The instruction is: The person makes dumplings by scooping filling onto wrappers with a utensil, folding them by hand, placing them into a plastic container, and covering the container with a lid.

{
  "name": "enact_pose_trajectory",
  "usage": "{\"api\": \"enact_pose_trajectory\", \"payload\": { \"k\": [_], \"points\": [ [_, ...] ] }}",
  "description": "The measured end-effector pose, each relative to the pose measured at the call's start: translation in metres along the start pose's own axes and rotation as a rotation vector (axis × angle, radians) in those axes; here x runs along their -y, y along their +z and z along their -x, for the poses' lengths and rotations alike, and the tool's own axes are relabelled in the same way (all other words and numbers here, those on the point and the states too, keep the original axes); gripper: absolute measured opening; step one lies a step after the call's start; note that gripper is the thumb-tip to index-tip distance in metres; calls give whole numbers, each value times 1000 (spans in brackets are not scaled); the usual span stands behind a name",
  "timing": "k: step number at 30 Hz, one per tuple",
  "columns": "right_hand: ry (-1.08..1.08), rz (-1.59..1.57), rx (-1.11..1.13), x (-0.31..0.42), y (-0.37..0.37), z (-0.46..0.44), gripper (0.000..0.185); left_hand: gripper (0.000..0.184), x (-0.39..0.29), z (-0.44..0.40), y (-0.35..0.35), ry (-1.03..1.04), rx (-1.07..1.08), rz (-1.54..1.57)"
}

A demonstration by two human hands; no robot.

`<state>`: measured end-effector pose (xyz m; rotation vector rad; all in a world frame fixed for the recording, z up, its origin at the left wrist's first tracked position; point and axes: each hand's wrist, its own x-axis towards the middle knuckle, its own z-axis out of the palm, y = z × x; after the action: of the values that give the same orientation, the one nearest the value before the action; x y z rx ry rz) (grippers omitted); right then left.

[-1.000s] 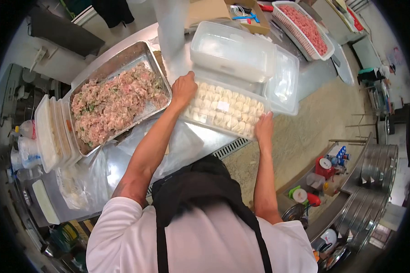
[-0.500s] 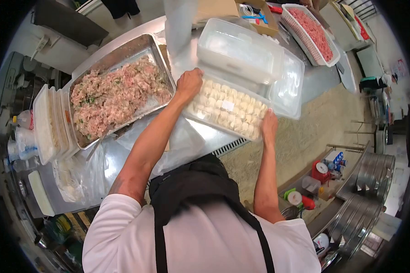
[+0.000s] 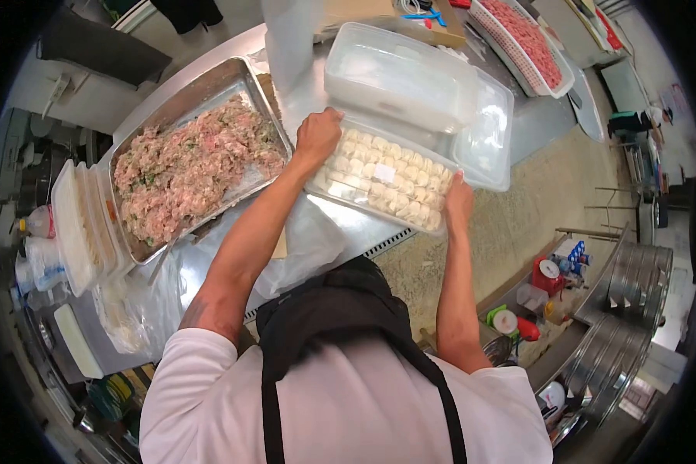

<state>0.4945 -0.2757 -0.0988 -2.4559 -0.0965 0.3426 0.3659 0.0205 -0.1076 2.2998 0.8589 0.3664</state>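
Observation:
A clear plastic container of dumplings lies flat over the metal table, with rows of pale pieces and a small white label showing on top. My left hand is closed around its far left corner. At the right end, my right hand grips the short side, its thumb on the rim. Just beyond the container is an empty clear bin, beside a flat clear lid. Left of my left forearm, a deep metal tray holds a mound of seasoned minced meat.
A white basket of pink mince stands at the far right of the table. Stacked plastic containers stand left of the metal tray. A clear plastic bag lies near my body. Scales and round steel pans are low at right.
Both hands keep hold of the dumpling container, which has shifted only slightly. The whole view has moved a little, with the table's things appearing further left.

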Motion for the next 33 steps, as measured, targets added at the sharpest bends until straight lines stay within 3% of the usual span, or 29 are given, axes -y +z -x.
{"api": "enact_pose_trajectory", "payload": {
  "k": [3, 5, 11, 15, 21, 27, 33],
  "points": [
    [-85, 1, 15, -15, 4, 4, 62, 32, 5, 12, 1, 57, -61, -47],
    [-198, -63, -121, -30, 9, 14, 55, 33, 10, 34, 0, 20, -16, -55],
    [-86, 59, -144, -32, 7, 43, 44, 36, 6, 57, 1, -33, -8, -38],
    [-121, -62, -148, -31, 5, 47, 44, 38, 3, 57, -3, -63, 39, -82],
    [-111, 18, -51, -42, 2, 26, 48, 47, 1, 40, -1, -132, 30, -117],
    [-170, -83, -152, -30, 8, 6, 51, 48, -13, 5, 1, -65, 77, -50],
    [-67, 12, -8, -38, 7, -1, 52, 45, -6, 7, 9, -79, 11, -13]
  ]
}}
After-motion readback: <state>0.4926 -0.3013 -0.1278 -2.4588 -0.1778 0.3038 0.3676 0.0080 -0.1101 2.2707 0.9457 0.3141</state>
